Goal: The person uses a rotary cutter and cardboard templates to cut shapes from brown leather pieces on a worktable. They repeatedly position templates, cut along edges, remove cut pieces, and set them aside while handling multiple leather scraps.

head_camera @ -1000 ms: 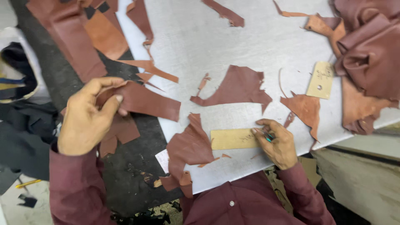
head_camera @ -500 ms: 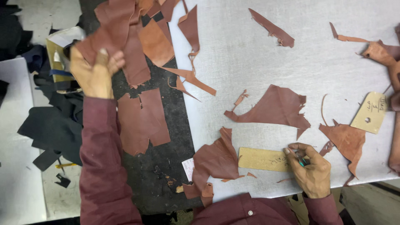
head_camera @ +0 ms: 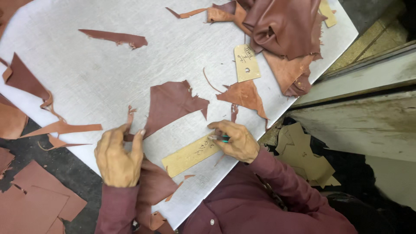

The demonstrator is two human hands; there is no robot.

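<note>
A leather piece [head_camera: 171, 106] lies mid-table [head_camera: 108, 73], a card strip [head_camera: 190, 154] just beside it at five o'clock under the right hand [head_camera: 234, 141]. The left hand [head_camera: 118, 158] rests at the piece's seven o'clock. A tag [head_camera: 246, 63] lies at two o'clock, heaped hide [head_camera: 284, 26] beyond it.

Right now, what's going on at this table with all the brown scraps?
A person in a maroon shirt bends over a white cutting board strewn with brown leather offcuts. The left hand rests on a large brown leather piece. The right hand grips a small green-handled tool at the end of a long tan card template.
</note>
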